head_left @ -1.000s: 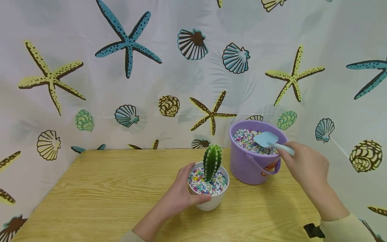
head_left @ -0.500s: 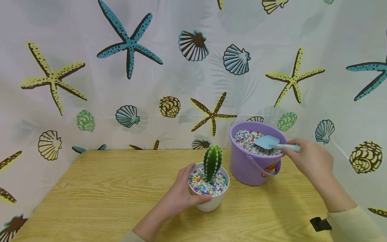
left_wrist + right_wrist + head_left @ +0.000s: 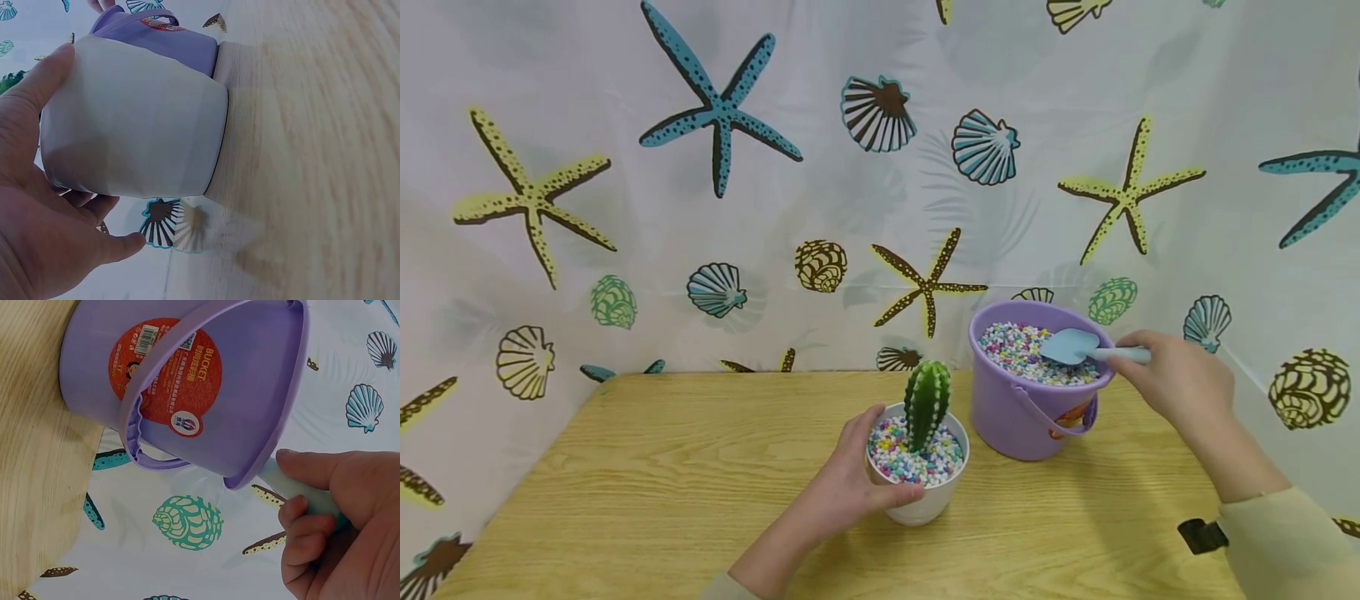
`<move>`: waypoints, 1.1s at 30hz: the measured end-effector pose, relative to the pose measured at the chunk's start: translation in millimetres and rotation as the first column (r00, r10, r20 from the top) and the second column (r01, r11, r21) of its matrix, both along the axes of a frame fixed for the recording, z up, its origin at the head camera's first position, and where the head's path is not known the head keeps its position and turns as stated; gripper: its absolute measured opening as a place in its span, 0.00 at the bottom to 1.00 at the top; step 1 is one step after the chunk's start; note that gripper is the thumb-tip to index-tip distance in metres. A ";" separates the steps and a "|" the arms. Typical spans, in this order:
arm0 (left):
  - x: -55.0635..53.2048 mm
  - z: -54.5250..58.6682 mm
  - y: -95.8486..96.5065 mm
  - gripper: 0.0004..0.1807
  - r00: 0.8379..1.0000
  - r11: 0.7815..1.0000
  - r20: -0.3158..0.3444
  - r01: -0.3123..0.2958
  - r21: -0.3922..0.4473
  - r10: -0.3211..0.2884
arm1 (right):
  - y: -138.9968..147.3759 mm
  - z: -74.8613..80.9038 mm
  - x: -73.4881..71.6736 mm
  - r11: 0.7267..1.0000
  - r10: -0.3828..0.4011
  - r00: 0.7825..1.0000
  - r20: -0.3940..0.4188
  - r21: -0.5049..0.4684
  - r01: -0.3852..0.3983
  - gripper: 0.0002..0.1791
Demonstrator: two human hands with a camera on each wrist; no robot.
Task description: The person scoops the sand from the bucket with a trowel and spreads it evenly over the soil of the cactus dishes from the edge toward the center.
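Observation:
A white flowerpot (image 3: 917,505) stands on the table, filled near its rim with small multicoloured pebbles, and a green cactus (image 3: 927,404) rises from them. My left hand (image 3: 846,483) grips the pot's near left side, thumb in front and fingers round the left rim. To the right, a purple bucket (image 3: 1011,412) holds more of the same pebbles (image 3: 1017,346). With my right hand (image 3: 1180,379) I hold a light blue toy shovel (image 3: 1070,346) by its handle. The shovel's blade lies low over the pebbles in the bucket, its handle crossing the right rim.
Both containers stand on a wooden table (image 3: 685,483). Behind it hangs a white curtain (image 3: 820,200) printed with starfish and shells. The bucket's purple handle (image 3: 150,375) hangs down across its label (image 3: 181,381).
My right hand has drawn the shovel to the right across the bucket, towards its right rim. The left hand and the pot have stayed in place.

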State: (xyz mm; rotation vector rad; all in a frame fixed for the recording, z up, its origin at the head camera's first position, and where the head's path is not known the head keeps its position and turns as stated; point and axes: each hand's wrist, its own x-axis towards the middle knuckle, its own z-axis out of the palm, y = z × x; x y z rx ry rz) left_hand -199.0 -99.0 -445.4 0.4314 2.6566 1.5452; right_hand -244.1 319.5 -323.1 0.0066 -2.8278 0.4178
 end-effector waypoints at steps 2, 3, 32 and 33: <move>-0.1 -0.1 -0.3 0.72 1.000 1.000 0.005 -0.002 0.000 0.002 | 1.2 0.9 -1.5 1.000 0.007 1.000 0.006 0.005 -0.007 0.31; 0.0 0.0 -0.4 0.72 1.000 1.000 0.006 -0.002 0.001 0.002 | 1.7 1.2 -1.8 1.000 0.012 1.000 0.006 0.008 -0.012 0.31; 18.1 28.2 -31.8 0.65 0.963 0.887 -0.269 -0.117 -0.447 -0.008 | -55.6 -19.6 39.4 0.973 0.226 0.871 -0.436 0.145 -0.180 0.42; 19.1 28.2 -33.1 0.65 0.959 0.878 -0.282 -0.124 -0.462 -0.013 | -58.6 -20.6 42.3 0.970 0.237 0.860 -0.452 0.151 -0.188 0.43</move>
